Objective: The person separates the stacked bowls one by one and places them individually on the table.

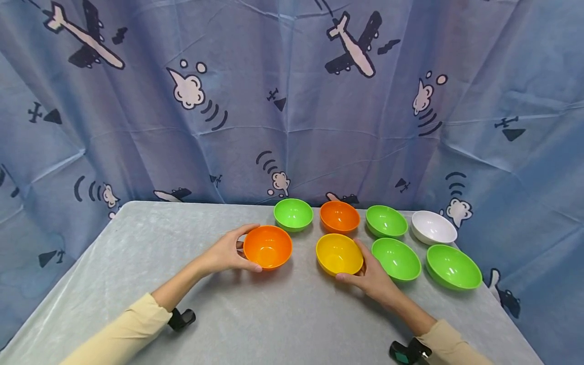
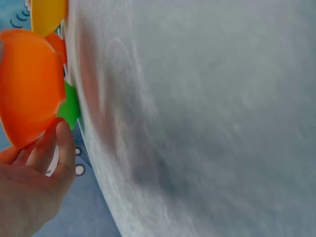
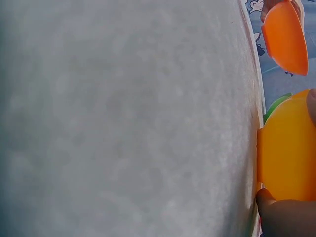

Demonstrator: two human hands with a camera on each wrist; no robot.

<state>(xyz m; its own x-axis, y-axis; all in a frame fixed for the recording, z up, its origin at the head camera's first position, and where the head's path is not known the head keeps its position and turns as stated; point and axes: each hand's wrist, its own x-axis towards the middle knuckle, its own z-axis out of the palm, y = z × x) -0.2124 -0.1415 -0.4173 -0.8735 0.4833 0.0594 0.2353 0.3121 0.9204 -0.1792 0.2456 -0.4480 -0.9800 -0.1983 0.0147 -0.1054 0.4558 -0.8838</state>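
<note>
My left hand grips an orange bowl from its left side, thumb at the near rim and fingers behind. In the left wrist view a gap and a shadow show between this orange bowl and the table. On the right, a yellow bowl is held by my right hand, the thumb along its near side and the fingers at its right side. The right wrist view has the yellow bowl close to the table surface; whether it touches cannot be told. Both bowls are upright, with nothing inside.
Along the back edge stand a green bowl, another orange bowl, a second green bowl and a white bowl. Two more green bowls, one beside my right hand and one near the table's right edge, sit in front. A patterned curtain hangs behind.
</note>
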